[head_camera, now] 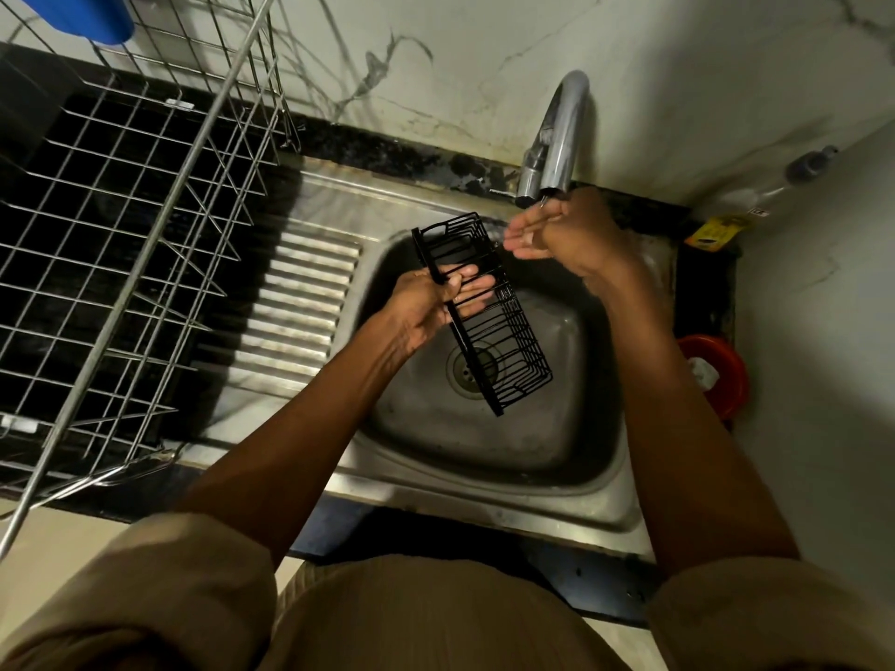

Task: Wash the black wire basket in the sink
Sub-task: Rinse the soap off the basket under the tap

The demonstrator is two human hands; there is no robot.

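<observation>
The basket (484, 307) is held tilted over the sink (484, 443), clamped at its rim by the left hand (426, 307). The right hand (557, 230), fingers apart and empty, is cupped under the tap (562, 138), probably to gather rinse water.

Dim light; veined marble wall (654, 65) behind a dark counter (387, 147).

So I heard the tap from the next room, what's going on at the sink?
A person is washing a black wire basket over the steel sink. The left hand grips the basket by its long edge, holding it tilted above the drain. The right hand is cupped open right under the faucet spout, beside the basket's upper end. A metal dish rack stands to the left.
</observation>
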